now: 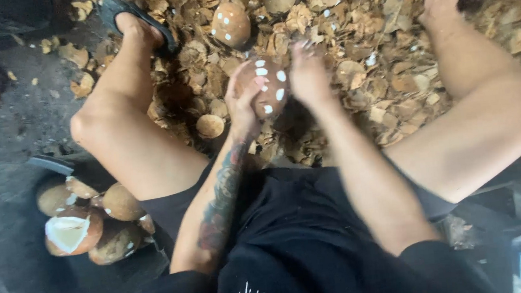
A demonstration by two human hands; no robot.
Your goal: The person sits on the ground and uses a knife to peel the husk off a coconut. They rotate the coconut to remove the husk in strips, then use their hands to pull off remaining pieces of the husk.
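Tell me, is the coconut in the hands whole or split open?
Whole, apparently: the coconut shows brown skin with white nicks; no opening visible.

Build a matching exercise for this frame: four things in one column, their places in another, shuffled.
Things:
1. brown white-spotted coconut
2. cracked coconut showing white flesh
3. second spotted brown coconut
4. dry brown husk chips

Places:
A. in the dark tub, lower left
B. spread on the ground between the feet
C. between the left hand and right hand
D. on the chips, beyond the hands

Pairs: 1-C, 2-A, 3-D, 4-B

One head-worn camera looks steeply down, close above the left hand [240, 104] and right hand [309, 75], between the knees.
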